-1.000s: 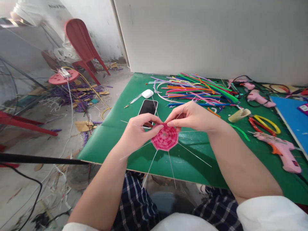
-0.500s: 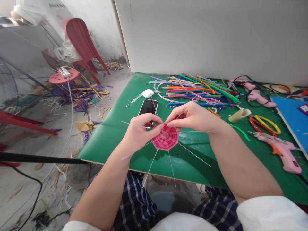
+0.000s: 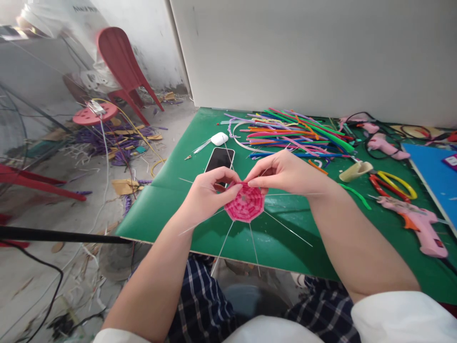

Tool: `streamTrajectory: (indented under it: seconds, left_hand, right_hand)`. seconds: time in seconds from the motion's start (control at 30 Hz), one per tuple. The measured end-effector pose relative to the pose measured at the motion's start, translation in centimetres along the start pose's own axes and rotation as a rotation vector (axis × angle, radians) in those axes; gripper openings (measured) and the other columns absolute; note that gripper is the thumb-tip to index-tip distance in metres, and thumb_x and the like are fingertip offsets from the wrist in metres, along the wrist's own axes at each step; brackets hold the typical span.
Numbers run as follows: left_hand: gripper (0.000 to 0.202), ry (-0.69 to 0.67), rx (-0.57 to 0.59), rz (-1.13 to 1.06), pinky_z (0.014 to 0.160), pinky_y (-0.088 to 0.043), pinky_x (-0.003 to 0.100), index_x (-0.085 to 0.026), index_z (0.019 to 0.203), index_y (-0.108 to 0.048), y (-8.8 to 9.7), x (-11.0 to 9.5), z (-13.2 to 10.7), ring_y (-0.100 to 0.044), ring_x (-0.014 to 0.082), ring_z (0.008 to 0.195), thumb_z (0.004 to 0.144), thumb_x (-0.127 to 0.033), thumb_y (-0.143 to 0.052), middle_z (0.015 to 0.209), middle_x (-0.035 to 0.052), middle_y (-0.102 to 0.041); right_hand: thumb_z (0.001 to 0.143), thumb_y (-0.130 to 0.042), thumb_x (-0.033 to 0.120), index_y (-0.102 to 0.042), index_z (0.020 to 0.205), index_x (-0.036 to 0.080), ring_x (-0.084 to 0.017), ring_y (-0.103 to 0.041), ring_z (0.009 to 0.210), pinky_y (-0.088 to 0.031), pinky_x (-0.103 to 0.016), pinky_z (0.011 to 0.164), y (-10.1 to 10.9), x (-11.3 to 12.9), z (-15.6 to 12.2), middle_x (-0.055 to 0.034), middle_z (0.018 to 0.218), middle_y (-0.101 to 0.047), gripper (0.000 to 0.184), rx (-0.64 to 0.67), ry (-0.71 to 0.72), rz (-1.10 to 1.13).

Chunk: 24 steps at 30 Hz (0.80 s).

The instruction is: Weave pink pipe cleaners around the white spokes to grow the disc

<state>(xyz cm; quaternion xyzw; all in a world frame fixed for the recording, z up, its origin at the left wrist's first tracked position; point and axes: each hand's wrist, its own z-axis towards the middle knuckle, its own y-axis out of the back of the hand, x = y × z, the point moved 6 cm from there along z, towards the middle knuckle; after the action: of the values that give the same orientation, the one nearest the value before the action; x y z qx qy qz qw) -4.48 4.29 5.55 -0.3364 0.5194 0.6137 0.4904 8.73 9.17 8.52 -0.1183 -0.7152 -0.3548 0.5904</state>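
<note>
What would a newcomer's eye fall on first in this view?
Most likely the bright pink, many-sided disc near the middle, held at its far edge by the left hand and right hand, with thin pale rods radiating from it. Next might come the multicoloured heap of strips towards the back of the green table, then the large pink glue gun lying at the right.

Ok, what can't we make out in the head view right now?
In the head view:
Pink disc, top rim: partly covered by fingers of the left hand and right hand.
Phone, near end: mostly behind the left hand.
Blue board, right part: cut off by the right edge.
Dark lettering, upper left: too blurred to read.
</note>
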Motion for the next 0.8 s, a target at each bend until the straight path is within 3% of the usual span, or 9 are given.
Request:
streamTrajectory:
  seconds: [0.23, 0.33, 0.4, 0.53, 0.8]
  left_hand:
    - [0.011, 0.048, -0.023, -0.088, 0.05, -0.045, 0.018, -0.016, 0.078, -0.063, 0.0, 0.4, 0.0, -0.056, 0.0089, 0.06, 0.073, -0.027, -0.064, 0.073, 0.0003, -0.063]
    - [0.029, 0.12, 0.024, -0.2, 0.058, -0.05, 0.021, -0.018, 0.097, -0.062, -0.2, 0.9, 0.1, -0.06, 0.0123, 0.068, 0.072, -0.031, -0.066, 0.081, 0.0025, -0.065]
    - [0.038, 0.191, 0.113, -0.28, 0.062, -0.052, 0.025, -0.017, 0.105, -0.061, -0.6, 1.2, 0.0, -0.062, 0.015, 0.073, 0.072, -0.035, -0.066, 0.087, 0.0048, -0.067]
    - [0.03, 0.306, 0.297, -0.352, 0.055, -0.05, 0.025, -0.013, 0.089, -0.065, -1.8, 1.8, -0.5, -0.06, 0.0143, 0.065, 0.076, -0.04, -0.061, 0.078, 0.0051, -0.065]
    - [0.029, 0.311, 0.271, -0.338, 0.054, -0.042, 0.022, -0.014, 0.08, -0.064, -2.3, 2.1, -0.4, -0.05, 0.0098, 0.058, 0.079, -0.042, -0.056, 0.068, 0.0007, -0.059]
  right_hand:
    - [0.07, -0.065, 0.022, -0.072, 0.077, 0.017, -0.01, -0.059, 0.057, -0.05, -0.021, 0.053, 0.2, -0.1, 0.0, -0.0004, 0.065, -0.066, 0.011, -0.007, 0.007, 0.0]
    - [0.07, -0.066, 0.024, -0.072, 0.079, 0.017, -0.011, -0.059, 0.057, -0.05, -0.022, 0.054, 0.6, -0.4, 0.1, -0.0006, 0.066, -0.067, 0.013, -0.031, 0.027, -0.001]
    - [0.07, -0.066, 0.025, -0.072, 0.08, 0.017, -0.011, -0.059, 0.057, -0.05, -0.023, 0.054, 0.9, -0.4, 0.1, -0.0006, 0.066, -0.067, 0.014, -0.049, 0.044, -0.007]
    - [0.071, -0.065, 0.025, -0.071, 0.08, 0.017, -0.011, -0.059, 0.059, -0.05, -0.023, 0.056, 0.8, -0.4, 0.2, -0.001, 0.068, -0.067, 0.013, -0.041, 0.065, 0.002]
    - [0.071, -0.065, 0.027, -0.069, 0.077, 0.017, -0.009, -0.057, 0.058, -0.049, -0.022, 0.054, 0.5, -0.6, 0.3, -0.0004, 0.069, -0.065, 0.012, 0.008, 0.019, -0.032]
